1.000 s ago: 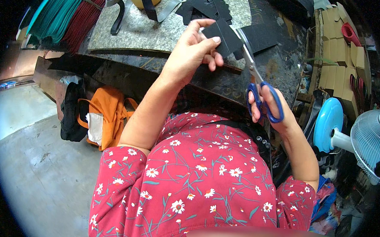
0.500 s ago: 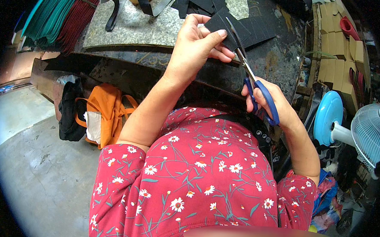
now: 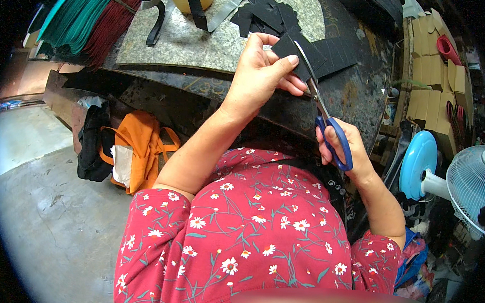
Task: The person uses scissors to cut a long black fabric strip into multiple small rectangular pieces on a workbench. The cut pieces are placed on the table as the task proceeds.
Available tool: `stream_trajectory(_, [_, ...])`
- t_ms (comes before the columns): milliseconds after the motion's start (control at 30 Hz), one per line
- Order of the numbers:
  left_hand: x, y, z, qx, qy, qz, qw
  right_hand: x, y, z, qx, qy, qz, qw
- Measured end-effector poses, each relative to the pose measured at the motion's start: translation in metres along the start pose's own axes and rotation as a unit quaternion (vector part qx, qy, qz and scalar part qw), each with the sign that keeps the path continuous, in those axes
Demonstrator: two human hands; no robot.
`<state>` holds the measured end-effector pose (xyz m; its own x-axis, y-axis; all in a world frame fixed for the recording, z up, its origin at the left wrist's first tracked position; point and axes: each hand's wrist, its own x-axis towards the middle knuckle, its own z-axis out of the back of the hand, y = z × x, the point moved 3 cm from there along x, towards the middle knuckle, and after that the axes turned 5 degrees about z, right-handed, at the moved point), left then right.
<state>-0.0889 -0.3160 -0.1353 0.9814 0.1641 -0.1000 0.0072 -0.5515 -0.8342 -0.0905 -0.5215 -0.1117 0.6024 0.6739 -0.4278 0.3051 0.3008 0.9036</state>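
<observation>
Scuffed dark table (image 3: 366,86) sits up at 12 o'clock, white fan (image 3: 467,190) at 3. The black piece (image 3: 286,47), nearly 1 o'clock, looks light and stiffish, so I'd pinch its edge; the left hand (image 3: 262,71) has fingers clamped on it, the right hand (image 3: 358,146) has fingers wrapped round the blue-handled scissors (image 3: 318,100).

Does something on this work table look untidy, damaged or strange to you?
I see no spill. The loose black pieces lie in an untidy heap on the speckled grey board, with edges pointing different ways, and the dark tabletop looks worn and stained. The scissors in the right hand show no visible damage.
</observation>
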Motion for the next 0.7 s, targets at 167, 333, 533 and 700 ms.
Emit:
stream_trajectory(167, [0.005, 0.000, 0.008, -0.008, 0.000, 0.012, 1.000, 0.008, 0.006, 0.003, -0.029, 0.015, 0.000, 0.999])
stream_trajectory(333, [0.006, -0.002, 0.010, -0.013, 0.012, 0.023, 1.000, 0.024, 0.018, 0.002, -0.073, 0.046, -0.004, 0.996])
stream_trajectory(533, [0.008, -0.005, 0.011, -0.003, 0.019, 0.042, 0.999, 0.041, 0.029, 0.001, -0.115, 0.049, 0.005, 0.992])
stream_trajectory(700, [0.028, -0.015, 0.021, 0.055, 0.002, 0.014, 0.998, 0.063, 0.038, 0.003, -0.113, 0.018, -0.015, 0.993])
